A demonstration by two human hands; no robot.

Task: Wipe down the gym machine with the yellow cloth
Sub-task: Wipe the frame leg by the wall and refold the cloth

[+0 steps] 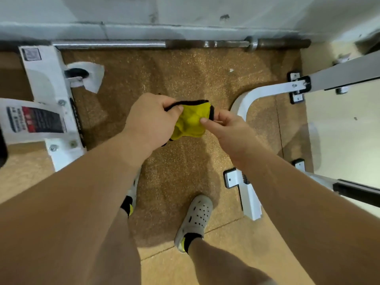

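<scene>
I see the cloth (190, 122) between my left hand (150, 118) and right hand (228, 128), above the mat (164, 79); left frame (51, 89) and right frame (267, 89) flank it, barbell (164, 43) along its far edge.

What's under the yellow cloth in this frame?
Only the speckled floor mat; the cloth hangs above it, pinched by the left hand and right hand. The patch directly beneath is covered by cloth and hands.

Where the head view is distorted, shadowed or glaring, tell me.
Head view: wide-angle stretch swells both forearms toward the bottom corners; soft shadows fall on the speckled mat below the yellow cloth; a mild sheen on the barbell; detail is soft.
</scene>
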